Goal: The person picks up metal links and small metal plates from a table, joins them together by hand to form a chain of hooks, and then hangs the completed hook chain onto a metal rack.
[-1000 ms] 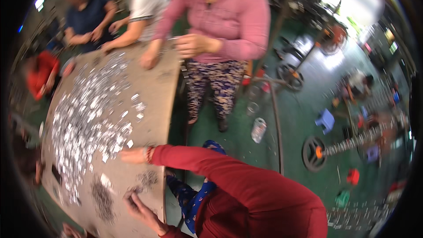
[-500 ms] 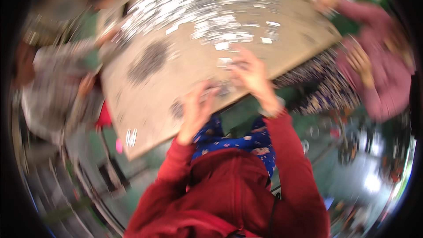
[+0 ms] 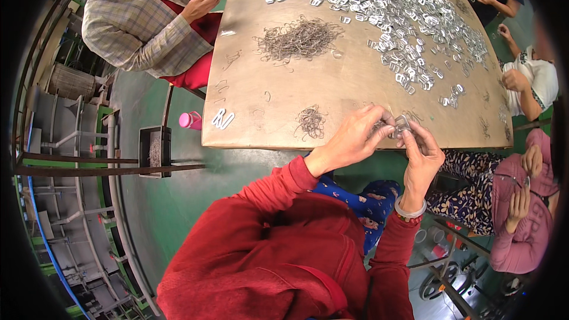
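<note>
Over the table's near edge, my right hand (image 3: 422, 155) pinches a silver metal buckle (image 3: 402, 123) between thumb and fingers. My left hand (image 3: 359, 136) meets it from the left, thumb and index pressed together against the buckle's side. Whatever lies between those left fingertips is too small to make out. A small heap of bent wire pieces (image 3: 311, 122) lies on the table to the left of my left hand. Farther off sits a bigger heap of the same wire pieces (image 3: 298, 39). Loose silver buckles (image 3: 409, 53) spread thickly across the far right of the tabletop.
The brown-covered table (image 3: 355, 86) has its corner at left, where a few flat metal links (image 3: 222, 119) lie. A pink bottle (image 3: 190, 120) and a black bin (image 3: 155, 151) stand beyond that corner. Co-workers sit along both sides, one in a checked jacket (image 3: 142, 29), one in pink (image 3: 524, 225).
My hands were apart and blurred, the right one reaching over the table by some buckles. Now they have come together at one buckle, and the view has swung leftward.
</note>
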The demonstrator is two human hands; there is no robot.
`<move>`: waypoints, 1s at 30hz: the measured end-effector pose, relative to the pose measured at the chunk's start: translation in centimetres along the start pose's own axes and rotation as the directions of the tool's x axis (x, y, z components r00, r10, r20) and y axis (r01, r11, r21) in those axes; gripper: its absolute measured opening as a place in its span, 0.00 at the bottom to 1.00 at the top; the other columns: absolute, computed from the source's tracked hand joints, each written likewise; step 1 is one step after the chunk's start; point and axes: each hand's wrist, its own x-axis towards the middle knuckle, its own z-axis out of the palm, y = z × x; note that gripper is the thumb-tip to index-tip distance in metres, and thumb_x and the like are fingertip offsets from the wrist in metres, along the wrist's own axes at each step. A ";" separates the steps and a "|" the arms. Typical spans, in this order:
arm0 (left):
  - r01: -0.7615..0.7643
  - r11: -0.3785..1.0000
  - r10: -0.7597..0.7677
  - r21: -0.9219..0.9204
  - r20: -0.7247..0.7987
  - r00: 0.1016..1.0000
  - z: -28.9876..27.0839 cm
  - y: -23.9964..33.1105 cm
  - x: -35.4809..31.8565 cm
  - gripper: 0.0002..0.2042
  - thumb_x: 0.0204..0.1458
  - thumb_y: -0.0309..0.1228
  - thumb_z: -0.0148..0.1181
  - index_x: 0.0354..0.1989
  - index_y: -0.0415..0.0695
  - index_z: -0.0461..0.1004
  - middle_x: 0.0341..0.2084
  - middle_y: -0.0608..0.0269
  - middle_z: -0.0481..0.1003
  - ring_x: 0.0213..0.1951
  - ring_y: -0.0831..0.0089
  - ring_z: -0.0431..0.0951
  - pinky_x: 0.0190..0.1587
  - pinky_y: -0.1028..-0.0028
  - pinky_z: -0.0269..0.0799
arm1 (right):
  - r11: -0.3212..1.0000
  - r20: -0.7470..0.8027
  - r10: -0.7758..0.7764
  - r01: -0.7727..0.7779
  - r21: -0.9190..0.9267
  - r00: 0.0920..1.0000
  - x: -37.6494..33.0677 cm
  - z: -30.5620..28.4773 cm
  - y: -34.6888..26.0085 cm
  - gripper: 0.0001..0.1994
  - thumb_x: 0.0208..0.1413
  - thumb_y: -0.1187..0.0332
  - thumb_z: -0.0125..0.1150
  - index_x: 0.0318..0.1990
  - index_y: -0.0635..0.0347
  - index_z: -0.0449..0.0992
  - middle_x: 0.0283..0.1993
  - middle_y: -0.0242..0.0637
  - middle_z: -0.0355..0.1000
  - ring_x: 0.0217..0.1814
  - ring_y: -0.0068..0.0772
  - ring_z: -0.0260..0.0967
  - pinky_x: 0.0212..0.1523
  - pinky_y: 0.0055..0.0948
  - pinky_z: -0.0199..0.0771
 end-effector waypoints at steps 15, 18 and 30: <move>-0.049 0.986 0.062 0.158 -0.079 0.995 -1.8 -2.6 -1.3 0.19 0.44 0.22 0.63 0.45 0.39 0.66 0.40 0.56 0.72 0.44 0.61 0.73 0.46 0.67 0.68 | 0.958 0.014 0.059 -0.061 0.279 0.998 0.3 1.3 0.1 0.09 0.48 0.85 0.58 0.39 0.73 0.76 0.36 0.44 0.73 0.28 0.28 0.68 0.30 0.23 0.69; 0.174 0.943 -0.153 0.282 -0.098 0.983 -8.1 -5.6 -1.0 0.17 0.44 0.22 0.61 0.45 0.43 0.71 0.41 0.55 0.72 0.47 0.62 0.72 0.47 0.68 0.68 | 0.959 -0.009 0.085 -0.079 0.272 0.996 0.1 1.2 -0.3 0.10 0.48 0.84 0.58 0.39 0.74 0.75 0.35 0.44 0.73 0.28 0.29 0.68 0.31 0.24 0.69; 0.010 0.347 -0.066 0.938 0.014 0.998 -18.8 -15.8 -3.3 0.06 0.48 0.26 0.49 0.33 0.40 0.71 0.35 0.54 0.68 0.42 0.59 0.70 0.41 0.63 0.70 | 0.988 0.067 0.083 -0.091 0.124 0.994 -2.6 -4.6 -0.3 0.11 0.54 0.80 0.54 0.45 0.76 0.71 0.37 0.43 0.72 0.32 0.25 0.65 0.34 0.19 0.66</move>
